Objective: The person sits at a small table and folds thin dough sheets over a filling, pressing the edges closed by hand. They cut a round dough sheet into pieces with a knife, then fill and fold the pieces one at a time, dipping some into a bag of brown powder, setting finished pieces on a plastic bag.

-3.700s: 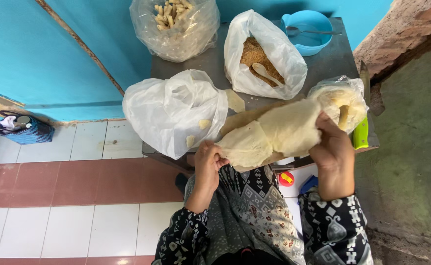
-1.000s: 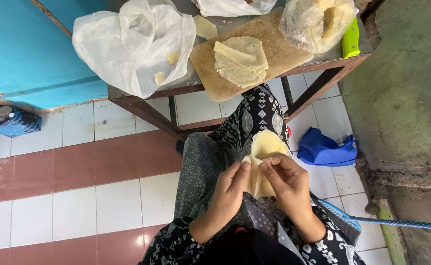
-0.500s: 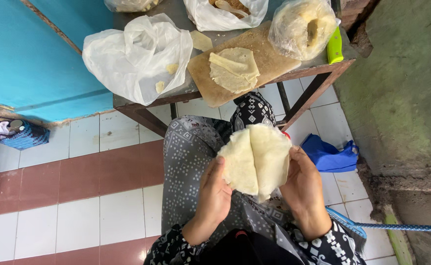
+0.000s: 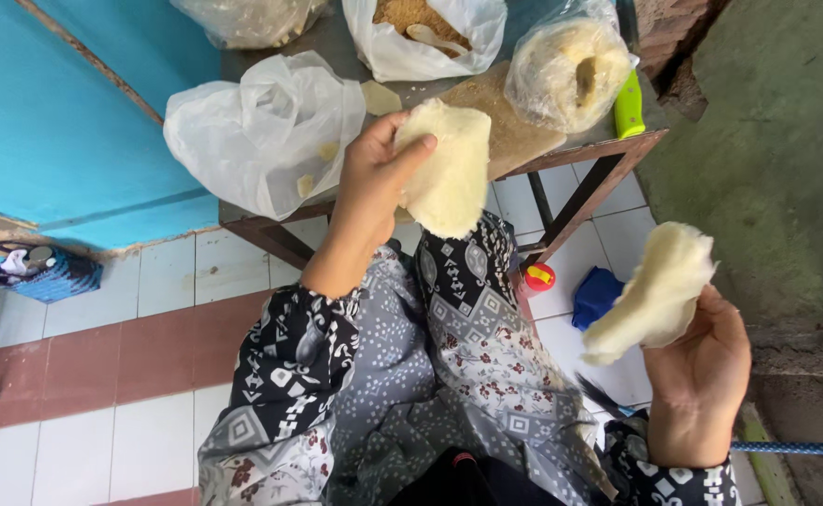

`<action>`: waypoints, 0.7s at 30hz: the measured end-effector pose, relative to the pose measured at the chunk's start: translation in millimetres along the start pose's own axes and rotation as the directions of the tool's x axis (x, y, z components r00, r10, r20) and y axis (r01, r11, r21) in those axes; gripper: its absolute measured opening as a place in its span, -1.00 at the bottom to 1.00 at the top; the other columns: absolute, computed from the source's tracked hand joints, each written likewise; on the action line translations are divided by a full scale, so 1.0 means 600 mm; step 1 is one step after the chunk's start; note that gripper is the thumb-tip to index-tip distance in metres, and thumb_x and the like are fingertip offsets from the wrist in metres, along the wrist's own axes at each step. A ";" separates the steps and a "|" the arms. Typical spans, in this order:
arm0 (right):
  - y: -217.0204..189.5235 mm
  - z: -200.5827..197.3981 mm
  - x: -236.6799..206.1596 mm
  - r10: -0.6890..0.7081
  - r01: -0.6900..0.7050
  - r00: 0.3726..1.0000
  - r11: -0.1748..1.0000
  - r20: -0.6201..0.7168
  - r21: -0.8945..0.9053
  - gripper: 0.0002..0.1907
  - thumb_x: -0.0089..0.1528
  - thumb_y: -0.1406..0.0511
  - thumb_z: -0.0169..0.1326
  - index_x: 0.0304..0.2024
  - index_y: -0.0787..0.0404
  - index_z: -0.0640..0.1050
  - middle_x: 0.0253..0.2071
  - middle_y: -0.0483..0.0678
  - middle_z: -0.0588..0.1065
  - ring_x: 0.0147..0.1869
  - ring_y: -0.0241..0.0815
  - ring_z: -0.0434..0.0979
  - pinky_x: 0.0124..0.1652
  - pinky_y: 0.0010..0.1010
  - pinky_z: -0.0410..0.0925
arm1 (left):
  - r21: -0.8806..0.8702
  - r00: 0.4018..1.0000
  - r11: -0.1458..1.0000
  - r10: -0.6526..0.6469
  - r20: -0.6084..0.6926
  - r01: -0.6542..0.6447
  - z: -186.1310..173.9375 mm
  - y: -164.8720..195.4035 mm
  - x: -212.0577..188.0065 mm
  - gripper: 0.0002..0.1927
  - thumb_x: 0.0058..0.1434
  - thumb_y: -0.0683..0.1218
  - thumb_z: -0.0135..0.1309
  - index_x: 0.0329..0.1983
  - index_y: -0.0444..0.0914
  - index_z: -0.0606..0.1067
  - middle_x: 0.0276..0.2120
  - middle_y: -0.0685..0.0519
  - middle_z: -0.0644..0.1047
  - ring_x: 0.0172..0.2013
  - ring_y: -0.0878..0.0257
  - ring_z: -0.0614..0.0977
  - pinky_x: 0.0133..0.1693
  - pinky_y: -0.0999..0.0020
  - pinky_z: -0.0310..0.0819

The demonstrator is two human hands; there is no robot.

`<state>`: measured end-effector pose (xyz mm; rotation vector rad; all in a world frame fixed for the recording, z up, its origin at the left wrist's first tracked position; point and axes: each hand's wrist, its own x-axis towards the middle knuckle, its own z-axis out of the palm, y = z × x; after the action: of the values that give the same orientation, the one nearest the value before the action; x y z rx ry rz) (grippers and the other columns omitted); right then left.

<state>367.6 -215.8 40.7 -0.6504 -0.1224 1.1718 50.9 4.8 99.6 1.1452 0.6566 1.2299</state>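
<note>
L hand [image 4: 374, 183] pinches one thin pale sheet [image 4: 447, 169] over the desk [image 4: 561, 155], R hand [image 4: 702, 361] cups another sheet [image 4: 655, 295]; best to support edges w/ fingers spread, no tugging, as they look tear-prone.

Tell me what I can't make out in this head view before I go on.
- Left hand: palm side hidden behind the thin dough sheet it holds.
- Right hand: fingertips hidden under the second dough sheet.
- White bag: contents veiled by crumpled plastic; only a few pale scraps show.
- Top-left bag: cut off by the upper edge.
- Wooden board: largely covered by the raised sheet and the bag of stacked sheets.
</note>
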 end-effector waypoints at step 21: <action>0.342 0.502 0.230 0.116 0.783 0.565 0.238 0.817 -0.575 -0.77 0.44 0.33 -0.03 0.11 0.30 0.48 -0.05 0.04 0.56 -0.02 -0.29 0.57 -0.01 -0.40 0.43 | -0.089 0.908 0.939 -0.344 -0.241 0.332 -0.166 0.108 -0.071 -0.65 0.42 -0.08 0.02 0.19 -0.33 0.52 -0.17 0.12 0.59 -0.29 0.44 0.60 -0.37 0.54 0.45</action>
<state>131.2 76.6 143.3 -1.0244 -1.7881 0.6469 -73.5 -9.0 117.9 0.7982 0.9721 1.0919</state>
